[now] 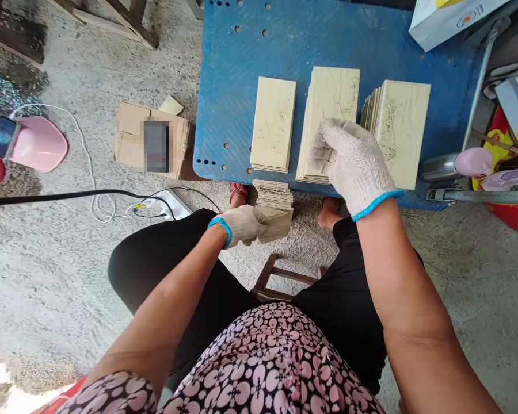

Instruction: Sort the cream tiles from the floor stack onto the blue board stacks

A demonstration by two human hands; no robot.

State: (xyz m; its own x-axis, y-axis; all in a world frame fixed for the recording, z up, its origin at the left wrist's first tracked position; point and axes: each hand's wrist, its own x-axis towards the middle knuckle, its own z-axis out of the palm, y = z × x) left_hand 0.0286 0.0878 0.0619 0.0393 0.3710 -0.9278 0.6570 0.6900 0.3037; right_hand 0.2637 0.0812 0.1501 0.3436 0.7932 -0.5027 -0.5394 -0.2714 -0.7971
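Note:
My left hand (245, 224), in a white knit glove with a blue cuff, grips the edge of a thin cream board (278, 225) below the table edge. Just beyond it, several similar boards (273, 192) show their edges in a stack. My right hand (349, 158), gloved the same way, is over the middle stack of cream boards (334, 95), its fingers curled; whether anything is in them is hidden. To its right lies a leaning stack of boards (403, 132) with dark specks. A smaller stack of boards (273, 123) sits to the left.
The blue table (228, 69) carries the stacks and a white box (453, 23). A pink-capped flask (453, 165) is by its right edge. On the floor stand a cardboard box (127, 135), a power strip (176, 204) with cables, and a pink stool (43, 144) with a phone.

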